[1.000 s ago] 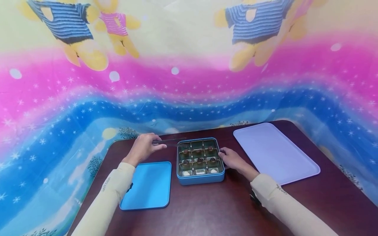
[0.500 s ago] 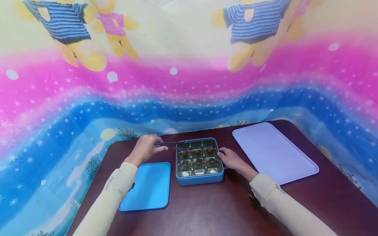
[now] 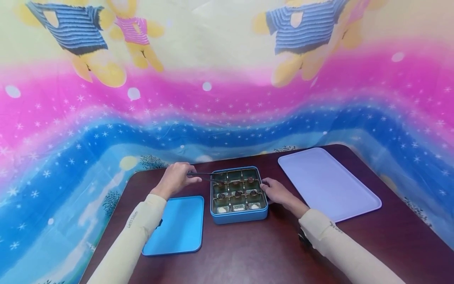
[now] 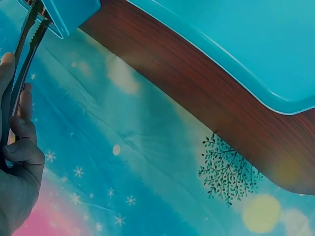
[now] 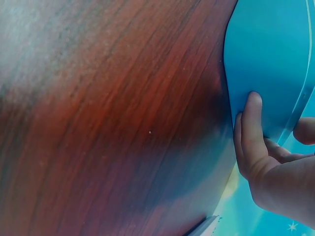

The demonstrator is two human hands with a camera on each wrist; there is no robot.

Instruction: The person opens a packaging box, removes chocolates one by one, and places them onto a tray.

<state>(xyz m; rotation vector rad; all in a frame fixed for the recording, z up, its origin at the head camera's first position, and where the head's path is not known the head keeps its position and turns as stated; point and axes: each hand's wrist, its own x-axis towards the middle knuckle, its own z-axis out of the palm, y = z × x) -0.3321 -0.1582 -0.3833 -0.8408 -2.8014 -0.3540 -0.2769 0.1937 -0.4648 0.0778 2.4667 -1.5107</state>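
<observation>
My left hand (image 3: 176,180) pinches dark tongs (image 3: 202,174) between thumb and fingers. Their jaws reach over the back left compartment of a blue tin (image 3: 241,217), near a small brown round piece (image 3: 220,183). In the left wrist view, the serrated tips of the tongs (image 4: 30,42) stand slightly apart at the tin (image 4: 74,14). Gold dividers make square compartments inside it, with several brown pieces showing and pale pieces in the front row. My right hand (image 3: 280,192) braces the tin's right side. The right wrist view shows straight fingers (image 5: 252,125) against the wall, thumb at the rim.
A blue square lid (image 3: 181,227) lies flat to the left of the tin, partly beneath my left forearm. On the right sits a pale lilac tray (image 3: 330,183). The dark wooden table (image 3: 244,252) meets a patterned cloth (image 3: 227,98) behind.
The tongs have come down towards the back left compartment, with my left hand lowering slightly. My right hand stays at the tin's side. The whole head view has shifted a little.
</observation>
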